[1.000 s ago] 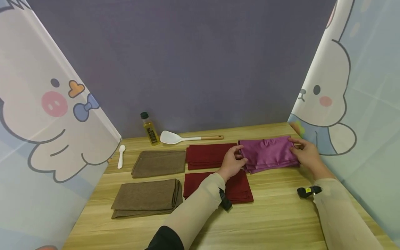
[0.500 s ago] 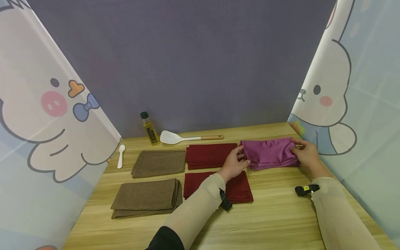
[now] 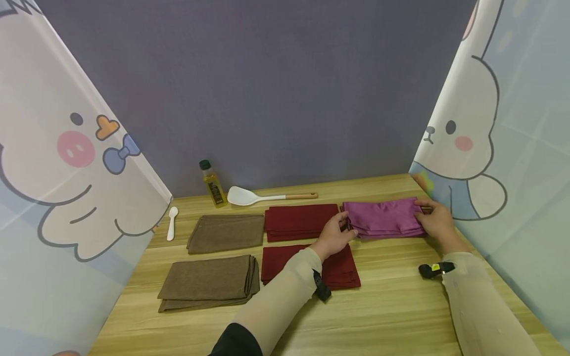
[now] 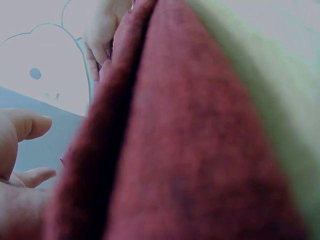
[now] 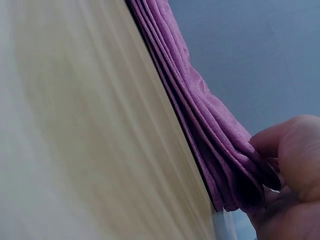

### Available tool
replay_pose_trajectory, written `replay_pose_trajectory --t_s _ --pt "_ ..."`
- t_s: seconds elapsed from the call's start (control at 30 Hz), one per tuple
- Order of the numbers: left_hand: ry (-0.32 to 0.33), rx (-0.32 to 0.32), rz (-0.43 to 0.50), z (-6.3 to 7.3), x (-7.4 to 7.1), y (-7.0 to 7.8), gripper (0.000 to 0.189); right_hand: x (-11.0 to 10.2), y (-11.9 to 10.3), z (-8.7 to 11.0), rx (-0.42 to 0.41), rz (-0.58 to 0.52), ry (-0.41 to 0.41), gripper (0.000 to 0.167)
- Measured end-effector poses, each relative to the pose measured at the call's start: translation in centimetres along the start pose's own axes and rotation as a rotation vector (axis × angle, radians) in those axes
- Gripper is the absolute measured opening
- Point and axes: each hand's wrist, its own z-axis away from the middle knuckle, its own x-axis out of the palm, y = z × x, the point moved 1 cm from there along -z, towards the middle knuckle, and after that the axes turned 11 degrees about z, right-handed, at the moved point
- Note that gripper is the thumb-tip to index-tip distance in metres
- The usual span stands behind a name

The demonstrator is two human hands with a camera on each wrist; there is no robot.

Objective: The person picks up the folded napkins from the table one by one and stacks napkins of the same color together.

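Note:
A folded purple satin cloth [image 3: 384, 217] lies at the back right of the table, its stacked layers showing in the right wrist view. At its right end my right hand [image 3: 437, 225] pinches the folded edge, with the fold [image 5: 247, 192] between finger and thumb. My left hand [image 3: 333, 236] is at the cloth's left end, fingers spread and fingertips right at the edge. The left forearm crosses a folded dark red cloth [image 3: 340, 269], hiding part of it. Another dark red cloth [image 3: 298, 220] lies behind that one. Red fabric [image 4: 190, 130] fills much of the left wrist view.
Two folded brown cloths, one behind [image 3: 227, 232] and one in front [image 3: 207, 279], lie on the left. Along the back stand an oil bottle [image 3: 215, 188] and a white spatula [image 3: 242, 197] lying flat. A white spoon [image 3: 172, 223] lies far left. Printed side panels flank the table [image 3: 378, 311].
The purple cloth's front edge has drawn back and its surface lies flatter and neater. My left hand has shifted slightly right and down; my right hand has stayed at the cloth's right end.

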Motion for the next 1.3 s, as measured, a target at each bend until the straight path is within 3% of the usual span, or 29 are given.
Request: replay_pose_trajectory --t_s 0.57,0.83,1.3 --pt "-0.022 -0.033 -0.007 -0.04 0.32 0.0 0.067 0.43 0.72 0.41 -0.069 0.038 -0.012 0.045" --pt "-0.026 -0.014 -0.022 -0.09 0.34 -0.06 0.066 0.44 0.68 0.49 -0.1 0.1 -0.028 0.049" --pt "-0.047 -0.034 -0.023 0.05 0.35 0.06 0.064 0.46 0.86 0.56 -0.102 0.1 -0.049 0.051"
